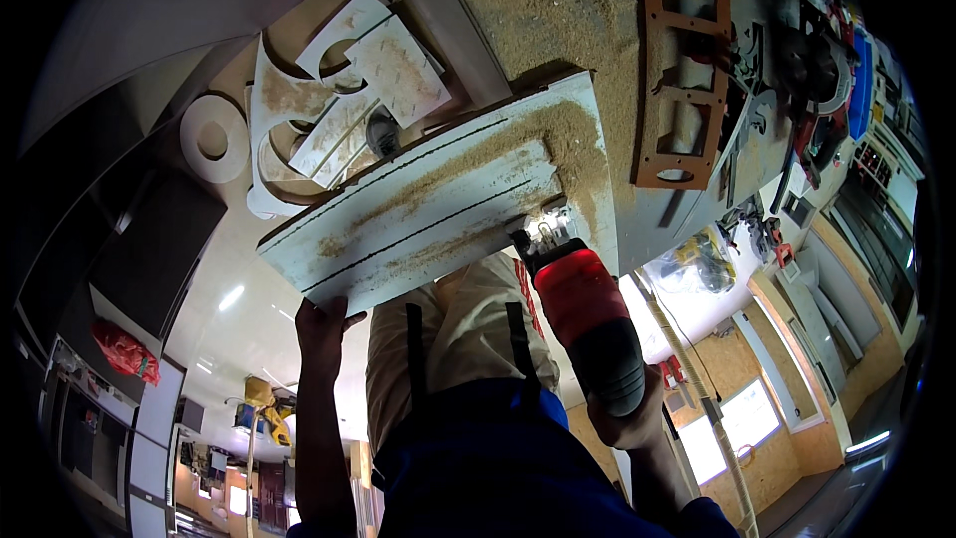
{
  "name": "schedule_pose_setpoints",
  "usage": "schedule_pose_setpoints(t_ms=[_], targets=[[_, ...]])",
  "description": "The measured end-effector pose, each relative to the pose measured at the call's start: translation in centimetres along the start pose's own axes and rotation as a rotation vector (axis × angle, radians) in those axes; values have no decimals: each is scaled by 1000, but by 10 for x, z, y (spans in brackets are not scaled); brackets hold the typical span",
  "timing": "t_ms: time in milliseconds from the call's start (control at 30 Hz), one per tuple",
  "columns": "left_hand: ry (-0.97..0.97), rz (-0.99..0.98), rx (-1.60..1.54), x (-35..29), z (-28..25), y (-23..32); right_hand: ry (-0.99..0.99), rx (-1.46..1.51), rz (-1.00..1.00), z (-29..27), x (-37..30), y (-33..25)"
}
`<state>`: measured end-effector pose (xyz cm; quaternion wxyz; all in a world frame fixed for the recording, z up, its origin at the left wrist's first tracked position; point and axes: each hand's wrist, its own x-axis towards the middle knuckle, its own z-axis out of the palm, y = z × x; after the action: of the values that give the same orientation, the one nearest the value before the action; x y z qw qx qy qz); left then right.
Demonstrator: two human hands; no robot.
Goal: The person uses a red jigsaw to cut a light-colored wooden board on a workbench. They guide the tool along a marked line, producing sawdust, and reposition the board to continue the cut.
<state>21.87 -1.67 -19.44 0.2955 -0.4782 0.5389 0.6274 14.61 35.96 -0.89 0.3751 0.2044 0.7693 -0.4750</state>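
My right hand (634,414) is closed round the rear of a red and black jigsaw (583,309). The jigsaw's front, lit by a bright lamp, rests at the near right part of a white board (398,257). Its blade cannot be made out. Two long dark lines run across the board, and pale sawdust (570,154) lies along them and thickly at the right end. My left hand (324,332) grips the board's near left corner, its thumb along the edge. The board lies tilted in front of my thighs, its far right part by the dusty worktop.
Sawdust covers the worktop (558,10) beyond the board. An orange-brown template with openings (652,70) lies at the right, near other tools. Cut white offcuts (398,70) and a white ring (214,100) lie on the floor at the far left, beside a dark shoe (382,132).
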Motion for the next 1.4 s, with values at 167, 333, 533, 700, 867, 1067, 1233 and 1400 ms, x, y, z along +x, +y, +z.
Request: schedule_pose_setpoints(t_ms=[167, 333, 533, 700, 867, 1067, 1233, 1400], targets=[[-12, 7, 5, 1, -1, -1, 45, -15, -6, 2, 2, -7], [1, 10, -19, 0, -1, 1, 39, -69, -20, 0, 0, -5], [3, 2, -47, 1, -1, 1, 15, -95, -12, -1, -1, -2], [2, 8, -52, 2, -2, 1, 74, 7, -27, 2, 3, -2], [9, -3, -60, 1, 1, 4, 85, 18, -5, 3, 3, -2], [-16, 6, -31, 4, -6, -4, 85, 20, 17, 4, 2, -2], [-32, 13, -37, 4, -5, -1, 111, 11, 23, 5, 3, -9], [-39, 10, -16, 5, -2, 3, 99, 23, 36, 2, 0, -9]])
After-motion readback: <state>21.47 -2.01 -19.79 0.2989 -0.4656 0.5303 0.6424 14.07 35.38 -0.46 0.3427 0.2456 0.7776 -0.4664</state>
